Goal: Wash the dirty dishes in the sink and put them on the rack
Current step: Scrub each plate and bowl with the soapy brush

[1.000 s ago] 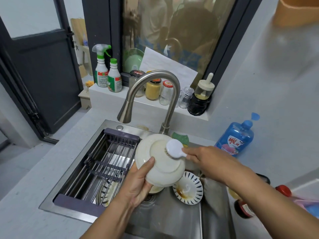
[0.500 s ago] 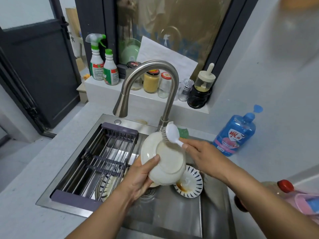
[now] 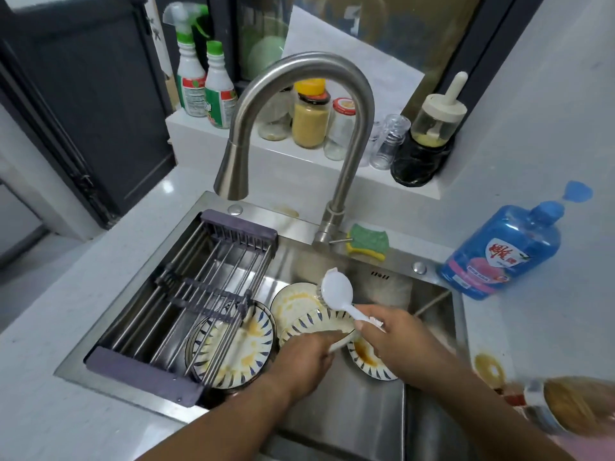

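Observation:
Down in the steel sink (image 3: pixel 349 407), my left hand (image 3: pixel 304 359) grips the near rim of a blue-striped plate (image 3: pixel 316 322) that lies on other dirty dishes. My right hand (image 3: pixel 396 341) holds the handle of a white dish brush (image 3: pixel 336 287), whose head hovers just above that plate and a cream plate (image 3: pixel 293 301) smeared with yellow. A large blue-patterned plate (image 3: pixel 239 347) lies partly under the rack (image 3: pixel 199 294), which spans the sink's left half and carries no dishes. A small plate with brown sauce (image 3: pixel 366 359) shows below my right hand.
The curved faucet (image 3: pixel 299 94) arches over the sink. A green sponge (image 3: pixel 367 242) sits by its base and a blue detergent bottle (image 3: pixel 499 254) stands to the right. Jars (image 3: pixel 309 118) and spray bottles (image 3: pixel 189 78) line the ledge. A blurred bottle (image 3: pixel 572 407) lies bottom right.
The plate my left hand held up and scrubbed has come down onto the dishes in the sink. The brush has come off its surface. The view has moved closer.

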